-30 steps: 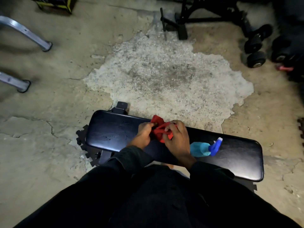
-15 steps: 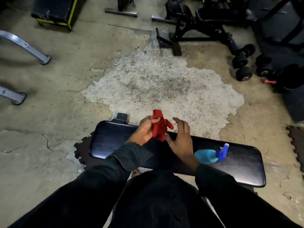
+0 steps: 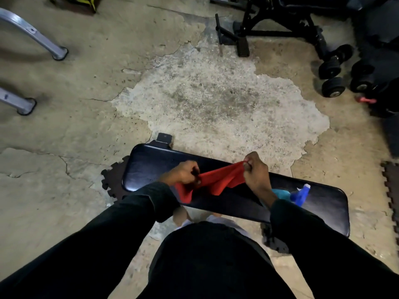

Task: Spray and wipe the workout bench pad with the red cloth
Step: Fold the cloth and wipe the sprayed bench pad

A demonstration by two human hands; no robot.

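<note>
My left hand (image 3: pixel 183 172) and right hand (image 3: pixel 257 171) each pinch a corner of the red cloth (image 3: pixel 213 182), stretching it taut just above the black bench pad (image 3: pixel 151 167); the blue spray bottle (image 3: pixel 295 194) lies on the pad beside my right wrist.

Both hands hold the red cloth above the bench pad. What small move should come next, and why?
Probably fold the red cloth into a flat pad. The left hand and right hand pinch it stretched open above the bench pad, not touching it, while the spray bottle lies on the pad.
</note>
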